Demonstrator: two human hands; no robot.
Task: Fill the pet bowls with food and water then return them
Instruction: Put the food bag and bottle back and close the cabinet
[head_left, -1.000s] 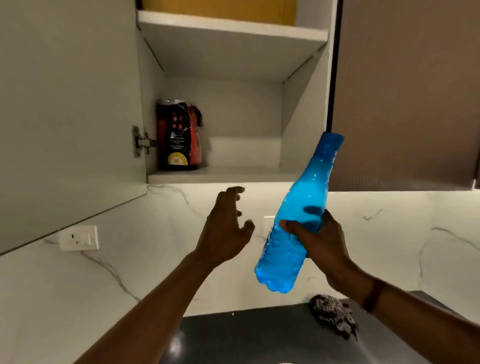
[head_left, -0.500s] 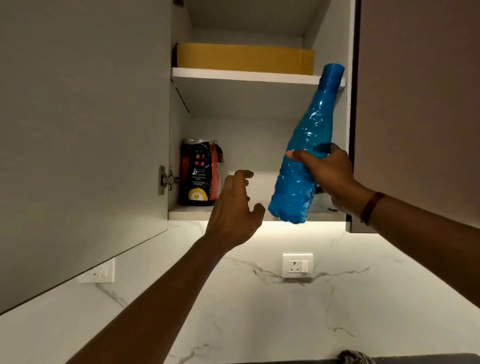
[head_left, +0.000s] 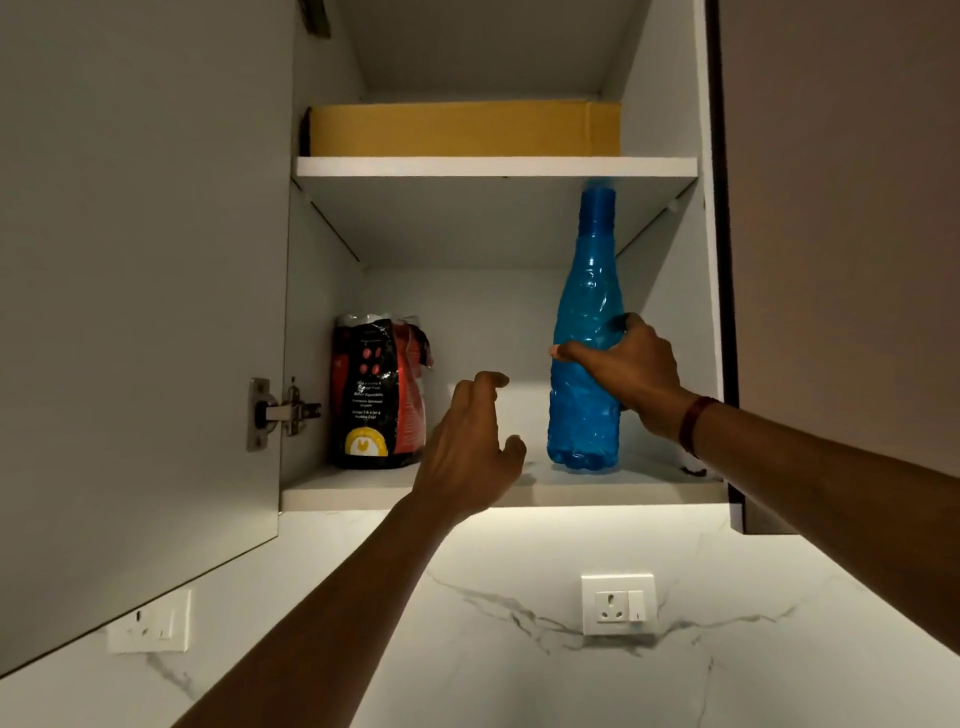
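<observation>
Nearest the camera, two bare forearms reach up toward an open wall cabinet. Left hand (head_left: 467, 447) hovers in front of the lower shelf (head_left: 415, 491), fingers spread and loosely curled, holding nothing, just left of the bottle's base. Right hand (head_left: 623, 364) is wrapped around the middle of the blue water bottle (head_left: 584, 415), thumb on the near side, fingers around the left; a dark red band sits on that wrist.

Bottle stands upright toward the right side of the lower shelf, base at or just on the shelf board (contact not certain from this angle), cap close under the upper shelf (head_left: 493, 167).

Further left on the same shelf, well apart from the bottle: a black-and-red pet food bag (head_left: 376, 395), top crumpled open, yellow badge low on its front. Beside it, the metal hinge (head_left: 280, 413) of the open cabinet door (head_left: 140, 286), which fills the left of the view.

Above, a flat yellow-brown cardboard box (head_left: 462, 129) spans the upper shelf.

Below the cabinet, white marbled wall with a socket (head_left: 618, 605) and another at far left (head_left: 148, 623).
</observation>
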